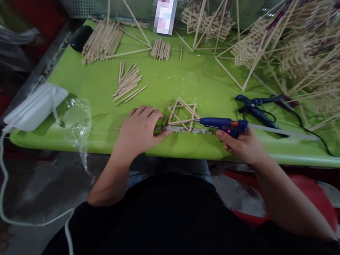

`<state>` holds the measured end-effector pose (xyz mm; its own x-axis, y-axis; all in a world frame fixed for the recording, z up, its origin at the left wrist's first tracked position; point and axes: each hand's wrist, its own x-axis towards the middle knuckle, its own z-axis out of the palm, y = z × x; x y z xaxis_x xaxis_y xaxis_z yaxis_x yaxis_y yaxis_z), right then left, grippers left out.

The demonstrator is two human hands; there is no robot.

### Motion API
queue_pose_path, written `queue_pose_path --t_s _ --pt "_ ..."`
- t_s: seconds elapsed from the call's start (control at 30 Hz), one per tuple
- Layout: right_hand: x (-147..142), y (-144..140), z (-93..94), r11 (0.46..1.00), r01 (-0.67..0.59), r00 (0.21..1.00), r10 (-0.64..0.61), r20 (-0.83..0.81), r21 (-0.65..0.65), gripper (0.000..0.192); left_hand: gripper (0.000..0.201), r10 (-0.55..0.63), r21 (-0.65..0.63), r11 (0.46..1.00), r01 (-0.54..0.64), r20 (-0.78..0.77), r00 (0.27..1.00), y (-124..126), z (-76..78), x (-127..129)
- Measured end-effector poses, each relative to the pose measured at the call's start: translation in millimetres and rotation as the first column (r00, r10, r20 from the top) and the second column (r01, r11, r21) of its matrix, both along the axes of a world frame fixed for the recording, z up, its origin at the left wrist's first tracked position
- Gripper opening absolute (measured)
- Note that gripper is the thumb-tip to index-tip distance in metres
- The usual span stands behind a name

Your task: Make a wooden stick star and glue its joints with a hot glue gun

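My right hand [245, 146] grips a blue glue gun [222, 124] with its nozzle pointing left at a small star-shaped frame of thin wooden sticks [183, 114] lying on the green table [177, 81]. My left hand [140, 129] rests palm down on the table just left of the frame, fingers curled, pressing on a metal ruler-like strip [185, 129] that runs along the front edge. A white glue stick juts out behind the gun.
Loose stick piles [128, 83] and a bundle [102, 42] lie at the left and back. A second glue gun [256, 109] with black cord lies to the right. Finished stick pyramids [316, 52] crowd the back right. A white power strip [36, 107] and clear plastic sit at front left.
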<state>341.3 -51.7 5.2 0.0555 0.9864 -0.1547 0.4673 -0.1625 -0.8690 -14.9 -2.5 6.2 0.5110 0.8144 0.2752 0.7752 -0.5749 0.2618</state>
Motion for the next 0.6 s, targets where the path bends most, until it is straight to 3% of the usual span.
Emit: queue_pose_path --t_s 0.2,0.37,0.47,0.6 --pt "-5.1 -2.5 3.4 0.999 0.014 0.999 -0.013 -0.043 0.033 0.064 0.041 0.006 -0.008 1.0 -0.006 0.003 1.0 0.3 -0.9 -0.3" --pt "-1.8 -9.4 0.9 0.993 -0.034 0.998 0.028 0.048 0.114 0.06 0.042 0.006 -0.01 1.0 -0.006 0.001 1.0 0.5 -0.8 -0.3" --pt "-7.3 -16.4 6.0 0.985 -0.057 0.997 0.064 -0.041 0.161 0.056 0.042 0.008 -0.013 1.0 -0.008 -0.013 1.0 0.3 0.0 0.1" --pt "-19.7 -23.1 13.1 0.987 -0.103 0.984 0.119 -0.13 0.12 0.059 0.043 0.021 -0.025 0.999 -0.021 -0.017 1.0 -0.4 1.4 0.8"
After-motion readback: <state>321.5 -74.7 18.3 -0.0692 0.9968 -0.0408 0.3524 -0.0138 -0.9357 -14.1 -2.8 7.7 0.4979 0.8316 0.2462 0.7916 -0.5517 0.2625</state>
